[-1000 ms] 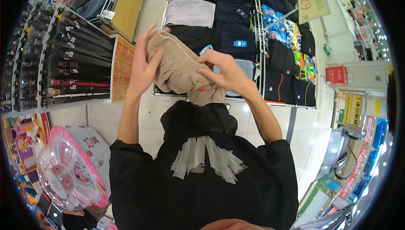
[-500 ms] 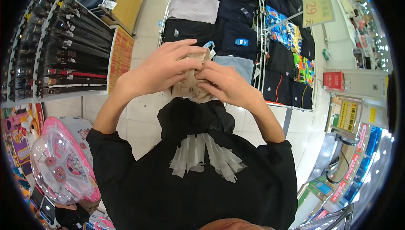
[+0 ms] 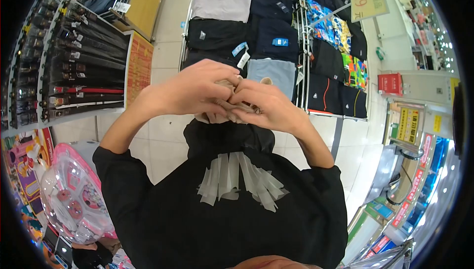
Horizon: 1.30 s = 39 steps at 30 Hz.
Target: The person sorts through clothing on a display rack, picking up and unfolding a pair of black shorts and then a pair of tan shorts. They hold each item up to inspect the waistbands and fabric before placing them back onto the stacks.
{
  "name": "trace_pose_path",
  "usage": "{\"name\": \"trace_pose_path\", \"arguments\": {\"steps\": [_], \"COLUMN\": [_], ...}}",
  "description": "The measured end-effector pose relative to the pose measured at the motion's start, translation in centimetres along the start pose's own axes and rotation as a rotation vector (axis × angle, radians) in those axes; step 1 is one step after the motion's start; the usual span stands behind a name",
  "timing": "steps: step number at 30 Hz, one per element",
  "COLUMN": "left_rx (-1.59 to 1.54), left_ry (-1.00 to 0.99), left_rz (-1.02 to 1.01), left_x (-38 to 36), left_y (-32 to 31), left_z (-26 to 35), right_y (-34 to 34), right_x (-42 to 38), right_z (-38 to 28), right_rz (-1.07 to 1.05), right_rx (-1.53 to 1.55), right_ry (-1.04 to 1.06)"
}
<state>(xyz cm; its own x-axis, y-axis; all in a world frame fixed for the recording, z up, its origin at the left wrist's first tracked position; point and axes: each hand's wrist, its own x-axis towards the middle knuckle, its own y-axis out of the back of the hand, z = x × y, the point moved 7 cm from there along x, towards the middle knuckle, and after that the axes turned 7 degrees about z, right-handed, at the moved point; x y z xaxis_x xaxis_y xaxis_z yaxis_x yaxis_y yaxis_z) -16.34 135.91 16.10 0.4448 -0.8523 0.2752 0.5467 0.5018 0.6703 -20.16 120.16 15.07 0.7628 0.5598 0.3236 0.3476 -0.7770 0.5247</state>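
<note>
Just in front of my chest, my left hand (image 3: 197, 90) and my right hand (image 3: 270, 105) both grip a bunched beige cloth (image 3: 210, 118). The fingertips of the two hands nearly meet at its middle. Folds of fabric hang out below the left fingers, and a small beige loop pokes up behind the right hand. Most of the cloth is hidden by my fingers, so I cannot make out what kind of garment it is.
Folded dark clothes (image 3: 217, 34) and light blue folded cloth (image 3: 276, 74) lie on a rack ahead. Belts (image 3: 91, 71) hang at left above a pink boxed toy (image 3: 74, 195). A yellow price sign (image 3: 369, 1) and a red box (image 3: 390, 84) are at right.
Both hands have come lower and closer to my chest with the beige cloth. It is more bunched up now, and the fingers are curled more tightly around it.
</note>
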Motion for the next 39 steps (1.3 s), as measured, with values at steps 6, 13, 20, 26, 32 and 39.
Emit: {"name": "trace_pose_path", "arguments": {"steps": [6, 13, 20, 26, 32, 39], "left_rx": [0.021, 0.065, 0.134, -0.023, -0.119, -0.311], "left_ry": [-0.057, -0.01, -0.048, -0.075, -0.352, -0.543], "left_rz": [0.071, -0.026, 0.037, 0.056, 0.284, 0.622], "left_x": [-0.1, -0.8, -0.7, -0.8, -0.9, -1.9], "left_y": [2.7, 2.6, 2.5, 2.1, 4.6, 5.8], "left_z": [1.7, 2.0, 3.5, 3.7, 8.3, 12.9], "right_y": [0.2, 0.1, -0.2, 1.4, 2.0, 2.5], "right_x": [-0.4, 0.0, 0.9, 2.4, 1.8, 1.9], "right_z": [-1.1, -2.2, -4.0, -6.6, -11.5, -19.2], "right_rz": [-0.014, 0.018, -0.071, 0.033, 0.057, 0.523], "right_rx": [-0.064, -0.087, -0.131, -0.136, -0.267, -0.463], "right_ry": [0.021, 0.075, 0.135, 0.184, 0.271, 0.38]}}
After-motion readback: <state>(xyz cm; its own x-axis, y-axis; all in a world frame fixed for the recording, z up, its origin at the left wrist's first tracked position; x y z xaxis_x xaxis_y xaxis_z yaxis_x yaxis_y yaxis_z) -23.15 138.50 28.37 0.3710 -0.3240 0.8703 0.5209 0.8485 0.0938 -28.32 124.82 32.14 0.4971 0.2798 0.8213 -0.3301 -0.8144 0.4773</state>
